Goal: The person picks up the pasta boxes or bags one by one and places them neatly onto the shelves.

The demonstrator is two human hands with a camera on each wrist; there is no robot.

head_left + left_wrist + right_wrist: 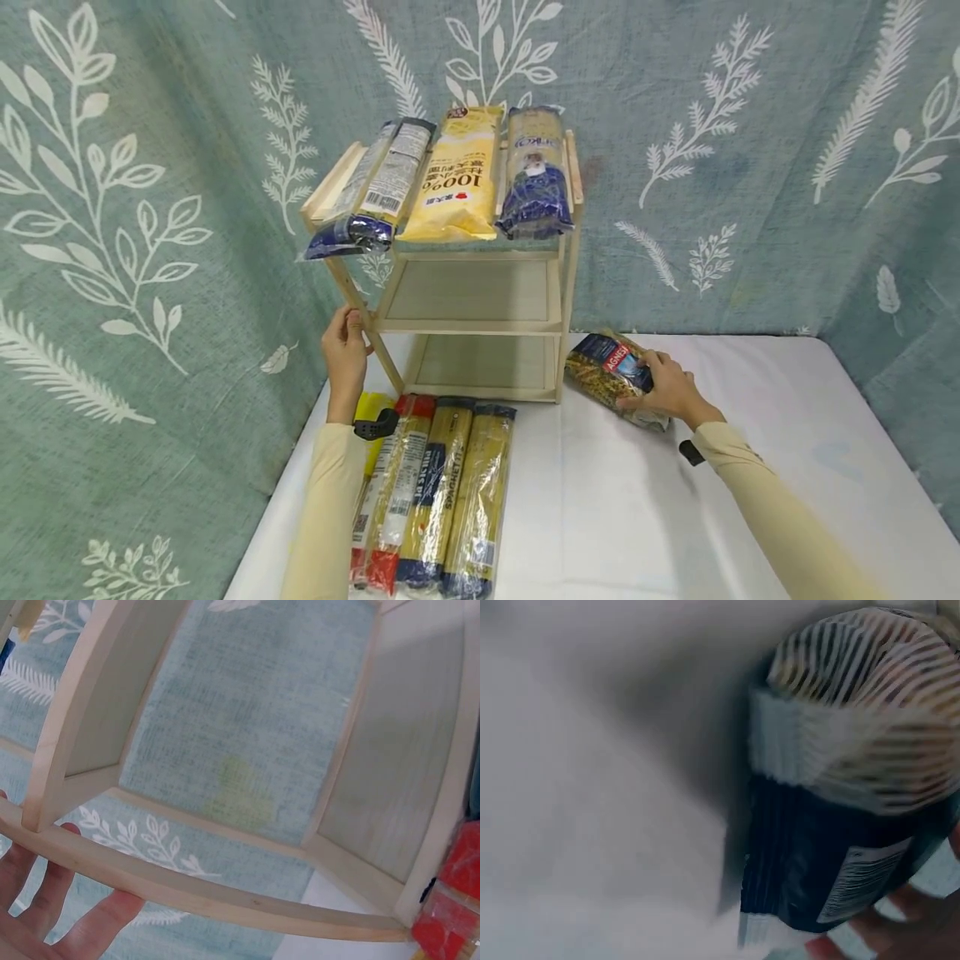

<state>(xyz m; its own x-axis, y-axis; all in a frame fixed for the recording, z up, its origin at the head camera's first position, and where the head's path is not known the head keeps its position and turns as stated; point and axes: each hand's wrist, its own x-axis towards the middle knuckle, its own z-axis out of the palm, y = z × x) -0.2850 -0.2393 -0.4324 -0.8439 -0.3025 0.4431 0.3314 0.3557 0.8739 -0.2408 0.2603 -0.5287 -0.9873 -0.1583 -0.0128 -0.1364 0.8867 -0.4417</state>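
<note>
My left hand [346, 350] grips the left front post of a wooden three-tier rack [474, 327]. In the left wrist view its fingers [101, 919] lie against that pale wooden post [202, 894]. Off the rack's right side, my right hand [667, 387] holds a bag of pasta [602, 372] with a dark blue and red AGNESI label, its fingers over the top and the thumb on the near side. The bag lies slanted on the white cloth. From the right wrist, the bag's dark blue end with a barcode [866, 877] shows, and part of the hand is cut off.
On the rack's top tier lie a clear-and-blue pasta pack [386, 179], a yellow pack [459, 171] and another blue-ended pack [535, 171]. Several long spaghetti packs [480, 492] lie side by side before the rack. A patterned curtain [705, 167] hangs behind the white-covered table [600, 517].
</note>
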